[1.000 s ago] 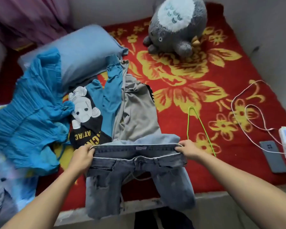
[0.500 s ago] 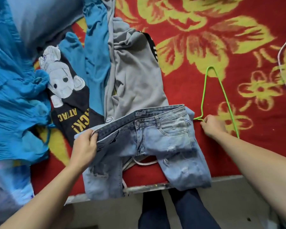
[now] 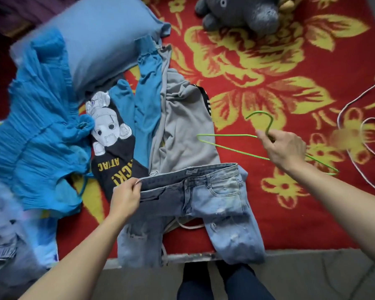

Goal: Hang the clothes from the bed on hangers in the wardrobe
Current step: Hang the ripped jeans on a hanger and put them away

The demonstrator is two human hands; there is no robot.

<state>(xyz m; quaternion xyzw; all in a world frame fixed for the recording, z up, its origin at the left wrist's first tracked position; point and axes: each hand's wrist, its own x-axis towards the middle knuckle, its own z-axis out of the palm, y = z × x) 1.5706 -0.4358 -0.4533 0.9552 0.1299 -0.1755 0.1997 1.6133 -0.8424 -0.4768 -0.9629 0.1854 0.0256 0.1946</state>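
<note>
A wide strip of bare red bedspread [image 3: 294, 68] is lying open in the middle and toward the right, between the grey hoodie [image 3: 182, 126] and the white cable [image 3: 339, 113], so a hand is having room there. On the left the blue dress [image 3: 35, 126], the black T-shirt [image 3: 113, 152] and the hoodie are overlapping beside the pillow [image 3: 100, 40], and the jeans [image 3: 214, 191] are covering the near edge. The plush toy [image 3: 243, 14] is blocking the far side, and the right hand [image 3: 284, 148] is holding the green hanger [image 3: 227, 134] across the open strip.
</note>
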